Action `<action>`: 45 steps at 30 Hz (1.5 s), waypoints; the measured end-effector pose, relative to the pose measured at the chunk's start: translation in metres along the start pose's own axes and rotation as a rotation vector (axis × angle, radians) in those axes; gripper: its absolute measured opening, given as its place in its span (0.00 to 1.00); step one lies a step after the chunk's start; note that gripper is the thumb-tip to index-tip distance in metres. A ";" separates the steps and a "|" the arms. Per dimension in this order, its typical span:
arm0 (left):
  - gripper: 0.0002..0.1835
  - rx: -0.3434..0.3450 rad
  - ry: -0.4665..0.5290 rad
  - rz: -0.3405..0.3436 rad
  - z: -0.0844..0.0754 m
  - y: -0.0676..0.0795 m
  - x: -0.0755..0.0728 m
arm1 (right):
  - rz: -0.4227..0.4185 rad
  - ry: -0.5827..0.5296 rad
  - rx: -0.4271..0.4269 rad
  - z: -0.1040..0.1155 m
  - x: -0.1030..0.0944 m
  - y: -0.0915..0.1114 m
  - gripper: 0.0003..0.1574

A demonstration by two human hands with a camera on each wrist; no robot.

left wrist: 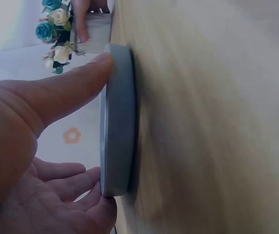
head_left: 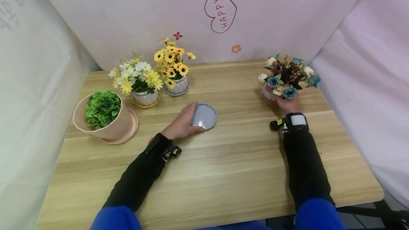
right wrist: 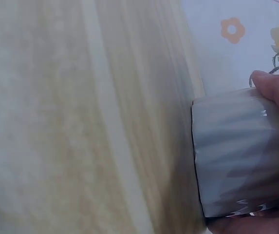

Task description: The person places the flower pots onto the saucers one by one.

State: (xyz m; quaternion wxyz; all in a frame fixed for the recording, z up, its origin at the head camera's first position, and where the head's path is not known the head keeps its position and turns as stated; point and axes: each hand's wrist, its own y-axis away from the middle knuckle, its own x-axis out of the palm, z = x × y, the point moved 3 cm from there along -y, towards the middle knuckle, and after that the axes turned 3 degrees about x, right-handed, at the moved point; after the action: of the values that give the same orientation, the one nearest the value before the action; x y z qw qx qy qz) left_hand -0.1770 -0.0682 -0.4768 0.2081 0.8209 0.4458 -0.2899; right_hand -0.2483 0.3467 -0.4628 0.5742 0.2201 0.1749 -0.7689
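Note:
A small round grey saucer [head_left: 205, 115] is at the middle of the table, and my left hand [head_left: 182, 123] holds it by the rim. In the left wrist view the thumb [left wrist: 76, 90] is on one side of the saucer's edge and the fingers [left wrist: 71, 187] on the other, the saucer close over the wood. Off to the right, my right hand [head_left: 288, 104] grips a whitish ridged flower pot [right wrist: 241, 151] of blue and cream artificial roses [head_left: 289, 77]. The blooms partly hide that hand from above. In the right wrist view, thumb and fingers reach around the pot's sides.
On the left of the wooden table [head_left: 230, 173] stand a pink pot [head_left: 124, 125] with a green plant on a pink saucer, a white-and-yellow flower pot [head_left: 146, 98] on a yellow saucer, and a yellow daisy pot [head_left: 179, 86] on a grey saucer. White printed cloth [head_left: 255, 20] hangs behind.

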 end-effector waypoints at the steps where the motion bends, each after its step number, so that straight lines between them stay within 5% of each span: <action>1: 0.60 0.004 0.001 -0.003 0.000 0.002 0.000 | 0.015 0.004 0.008 0.001 0.001 0.000 0.58; 11: 0.60 0.023 0.030 -0.027 0.008 0.018 0.000 | 0.042 -0.087 0.029 0.007 0.008 0.011 0.59; 17: 0.61 0.011 0.041 -0.021 0.007 0.020 0.001 | 0.057 -0.033 0.041 0.009 0.008 0.024 0.54; 27: 0.60 0.017 0.053 -0.024 0.006 0.019 0.000 | 0.152 -0.170 0.105 0.024 0.016 0.042 0.51; 40: 0.59 0.021 0.070 -0.023 0.005 0.020 0.000 | 0.276 0.017 0.008 0.021 0.043 0.051 0.44; 45: 0.60 0.010 0.080 -0.019 0.005 0.020 -0.001 | 0.332 -0.011 0.030 0.025 0.051 0.058 0.41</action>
State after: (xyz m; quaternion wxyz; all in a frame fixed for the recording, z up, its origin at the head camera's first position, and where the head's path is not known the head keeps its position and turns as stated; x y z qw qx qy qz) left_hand -0.1614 -0.0824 -0.4787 0.1832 0.8285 0.4603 -0.2612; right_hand -0.2085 0.2760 -0.4701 0.6908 0.2503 0.1214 -0.6674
